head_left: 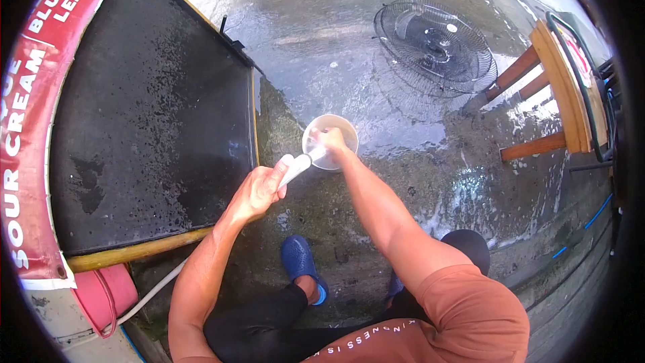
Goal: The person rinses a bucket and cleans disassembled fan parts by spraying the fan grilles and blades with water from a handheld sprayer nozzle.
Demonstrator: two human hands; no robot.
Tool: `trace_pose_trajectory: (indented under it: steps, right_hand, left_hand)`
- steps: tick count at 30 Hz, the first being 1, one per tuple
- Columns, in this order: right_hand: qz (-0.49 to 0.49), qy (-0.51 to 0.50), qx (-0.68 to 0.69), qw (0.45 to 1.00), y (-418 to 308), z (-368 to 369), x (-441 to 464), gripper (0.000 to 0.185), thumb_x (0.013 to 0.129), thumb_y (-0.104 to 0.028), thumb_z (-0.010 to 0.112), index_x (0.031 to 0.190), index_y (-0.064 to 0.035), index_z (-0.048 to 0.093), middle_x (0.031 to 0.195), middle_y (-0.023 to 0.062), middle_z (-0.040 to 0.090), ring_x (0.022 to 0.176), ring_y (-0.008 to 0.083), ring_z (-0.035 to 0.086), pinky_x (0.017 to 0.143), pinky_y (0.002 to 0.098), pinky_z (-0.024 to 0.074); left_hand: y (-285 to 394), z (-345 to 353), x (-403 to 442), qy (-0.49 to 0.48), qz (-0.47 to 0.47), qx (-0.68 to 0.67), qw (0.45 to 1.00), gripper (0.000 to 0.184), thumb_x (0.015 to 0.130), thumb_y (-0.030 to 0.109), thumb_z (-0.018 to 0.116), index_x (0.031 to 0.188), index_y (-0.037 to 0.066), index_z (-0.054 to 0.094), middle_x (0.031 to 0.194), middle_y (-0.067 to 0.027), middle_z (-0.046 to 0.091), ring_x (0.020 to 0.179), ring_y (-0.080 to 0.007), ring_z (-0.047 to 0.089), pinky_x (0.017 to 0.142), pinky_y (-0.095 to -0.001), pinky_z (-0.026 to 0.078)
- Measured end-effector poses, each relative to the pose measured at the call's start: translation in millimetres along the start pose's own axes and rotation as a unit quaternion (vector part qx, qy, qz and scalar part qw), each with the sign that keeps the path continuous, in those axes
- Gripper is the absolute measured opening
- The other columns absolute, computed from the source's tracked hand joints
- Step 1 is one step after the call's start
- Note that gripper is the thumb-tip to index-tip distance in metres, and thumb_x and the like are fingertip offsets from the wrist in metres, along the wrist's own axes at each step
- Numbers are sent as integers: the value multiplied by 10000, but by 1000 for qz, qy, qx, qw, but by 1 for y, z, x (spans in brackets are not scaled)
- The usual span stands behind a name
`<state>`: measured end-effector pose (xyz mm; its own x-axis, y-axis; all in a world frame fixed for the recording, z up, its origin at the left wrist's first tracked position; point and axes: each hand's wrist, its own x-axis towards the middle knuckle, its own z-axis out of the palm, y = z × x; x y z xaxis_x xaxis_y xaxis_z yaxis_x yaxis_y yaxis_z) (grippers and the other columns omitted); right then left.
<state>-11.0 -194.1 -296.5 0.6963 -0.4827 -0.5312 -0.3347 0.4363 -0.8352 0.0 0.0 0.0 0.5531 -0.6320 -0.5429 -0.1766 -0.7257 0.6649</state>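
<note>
White round plastic bucket (pixel 350 137), probably light, is best rim-held; beside it, white cylindrical tube (pixel 294 171) is clamped by left hand (pixel 259 191); inside, right hand's (pixel 329 138) grip is unclear.

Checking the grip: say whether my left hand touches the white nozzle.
Touching. The head view shows the left hand closed around the white nozzle, whose tip sticks out past it.

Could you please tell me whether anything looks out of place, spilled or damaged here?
Yes: towards the upper right, a round wire fan grille lies on the wet ground, an odd spot for a fan part, with no stand visible. I cannot tell whether it is damaged.
</note>
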Motion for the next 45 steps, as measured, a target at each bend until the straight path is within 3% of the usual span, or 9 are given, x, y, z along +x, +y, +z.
trace_pose_trajectory:
  steps: [2,5,11,17,24,30,36,39,45]
  right_hand:
    - [-39,29,-68,996,3,0,2,413,918,-320,722,1058,68,721,812,106,704,724,201,672,648,366,523]
    - [-40,27,-97,994,-23,-9,-16,376,907,-325,651,890,40,740,787,167,741,731,254,722,677,391,539]
    - [-64,21,-181,981,-12,-13,1,343,909,-292,618,933,29,738,791,158,724,722,292,707,663,419,561]
    - [212,-99,76,969,-40,-21,-23,341,900,-271,630,1126,-27,702,969,152,698,830,338,705,637,472,612]
    - [109,18,-56,992,-32,-12,-18,412,833,-387,732,1006,-14,760,849,100,703,712,228,646,547,383,472]
    - [22,58,-76,995,-49,-13,-30,301,807,-276,772,941,-6,764,887,101,726,785,198,675,658,376,500]
    - [36,-10,-38,999,-63,-15,-44,289,800,-222,770,990,-6,740,886,95,719,805,201,676,694,370,514]
    - [-14,52,-81,995,-31,-16,-21,326,783,-223,764,1022,-3,743,936,140,742,841,267,708,715,401,530]
    - [-175,53,-215,959,-32,-27,-25,338,756,-250,782,964,14,744,891,177,745,839,254,716,716,415,543]
  left_hand:
    - [3,-1,-1,2,-1,2,1000,895,946,812,333,619,23,599,503,-20,457,477,-138,440,492,-315,343]
    - [4,-1,0,8,19,-7,1000,894,947,812,330,617,25,598,500,-21,456,475,-138,438,493,-314,345]
    - [2,-4,-2,16,13,-6,1000,888,949,809,329,614,30,591,504,-23,463,484,-143,449,501,-312,354]
    - [5,0,-5,-13,31,-7,999,881,955,803,327,611,32,579,510,-11,437,499,-142,435,513,-314,345]
    - [6,-8,-6,-8,35,-35,999,888,934,828,332,627,34,583,499,-3,411,458,-127,388,462,-308,301]
    - [2,-7,-6,3,33,-40,999,887,924,836,342,620,39,585,484,-2,410,429,-126,388,433,-308,296]
    - [-1,-6,-4,2,40,-44,998,883,931,829,346,618,38,586,484,-2,415,425,-122,385,430,-305,292]
    - [-1,-6,-4,9,35,-44,998,883,933,827,346,620,37,585,486,0,415,420,-119,379,422,-305,280]
    - [-6,-6,-1,11,31,-51,998,883,939,822,339,623,34,579,478,2,401,415,-117,369,416,-307,261]
